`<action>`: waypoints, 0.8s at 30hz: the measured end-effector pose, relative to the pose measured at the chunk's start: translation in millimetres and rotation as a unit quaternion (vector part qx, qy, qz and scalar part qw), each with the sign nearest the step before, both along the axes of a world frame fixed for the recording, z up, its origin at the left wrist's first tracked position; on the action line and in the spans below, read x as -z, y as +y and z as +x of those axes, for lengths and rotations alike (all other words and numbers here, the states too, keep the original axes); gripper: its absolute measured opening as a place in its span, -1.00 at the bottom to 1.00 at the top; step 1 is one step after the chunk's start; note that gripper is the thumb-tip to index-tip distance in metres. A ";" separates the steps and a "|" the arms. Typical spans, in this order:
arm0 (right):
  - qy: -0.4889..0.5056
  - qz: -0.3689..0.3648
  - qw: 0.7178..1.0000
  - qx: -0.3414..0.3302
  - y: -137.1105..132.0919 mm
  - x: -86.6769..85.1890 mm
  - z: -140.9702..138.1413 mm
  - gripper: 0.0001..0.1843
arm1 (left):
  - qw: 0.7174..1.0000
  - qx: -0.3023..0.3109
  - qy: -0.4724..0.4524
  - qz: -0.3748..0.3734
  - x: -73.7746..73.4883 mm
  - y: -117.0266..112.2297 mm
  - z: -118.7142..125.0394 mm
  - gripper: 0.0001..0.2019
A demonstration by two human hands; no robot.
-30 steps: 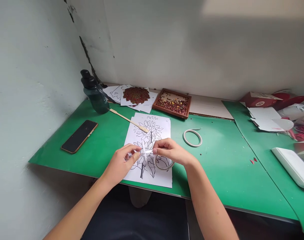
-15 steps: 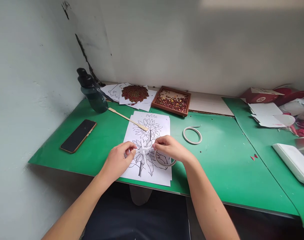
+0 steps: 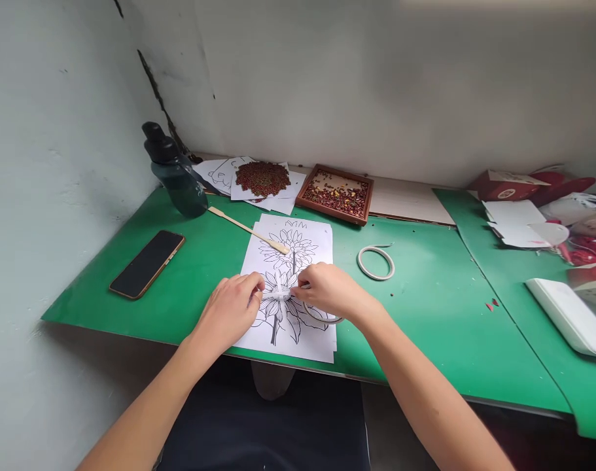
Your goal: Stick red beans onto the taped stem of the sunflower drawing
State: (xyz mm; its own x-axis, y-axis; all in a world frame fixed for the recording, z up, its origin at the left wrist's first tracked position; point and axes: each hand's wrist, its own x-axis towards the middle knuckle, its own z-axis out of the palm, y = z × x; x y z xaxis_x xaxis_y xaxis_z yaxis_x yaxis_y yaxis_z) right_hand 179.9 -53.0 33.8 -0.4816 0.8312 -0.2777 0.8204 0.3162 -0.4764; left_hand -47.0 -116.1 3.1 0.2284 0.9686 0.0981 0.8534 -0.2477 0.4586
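The paper sheet (image 3: 311, 227) with a black line drawing of flowers lies on the green tabletop, beneath both hands. My left hand (image 3: 235, 301) is closed at the left of the lower flower, finger and thumb pinching the end of a pale strip of tape. On the flower's right, my right hand (image 3: 327, 288) is closed too, its fingertips pinching the tape near the flower's middle. A narrow roll of tape (image 3: 322, 319) shows partly below my right palm. Pale strips cross on the flower's centre. A flat wooden stick (image 3: 248, 229) lies across the sheet's upper left.
A second tape roll (image 3: 376, 263) lies to the right. Behind are a bean-filled wooden tray (image 3: 371, 209) and papers with a pile of beans (image 3: 262, 178). A phone (image 3: 148, 264) and dark bottle (image 3: 177, 176) stand left; a white case (image 3: 567, 317) and boxes are right.
My right hand has moved a little left toward the flower's centre and turned further over, its fingertips now nearer my left hand. The whole view has shifted slightly.
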 end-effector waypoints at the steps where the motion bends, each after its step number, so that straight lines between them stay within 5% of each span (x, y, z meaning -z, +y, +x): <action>1: -0.020 0.008 1.000 0.000 0.2 -0.9 -2.0 -0.63 | 1.000 0.001 0.008 0.004 1.6 -0.4 0.8 -0.87; 9: -0.139 0.021 0.990 -0.020 2.0 -12.9 -23.4 -0.71 | 0.997 -0.006 0.054 0.045 6.6 -2.5 2.1 -0.88; 18: -0.232 0.032 0.970 -0.059 6.3 -29.3 -38.6 -0.73 | 0.995 -0.014 0.098 -0.024 -4.4 1.3 6.8 -0.81; 24: -0.129 0.043 0.990 -0.028 -29.7 -58.0 -15.6 -0.63 | 0.989 0.018 -0.094 -0.115 -33.4 -34.4 -0.6 -0.83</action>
State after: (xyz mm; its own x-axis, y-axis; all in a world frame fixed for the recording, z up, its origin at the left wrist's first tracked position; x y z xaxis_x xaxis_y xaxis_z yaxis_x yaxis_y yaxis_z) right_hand 164.4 -82.7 91.8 -0.4498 0.8314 -0.3262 0.8913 0.3947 -0.2230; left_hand -47.5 -150.5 36.6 0.2621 0.9618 -0.0791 0.7402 -0.1477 0.6560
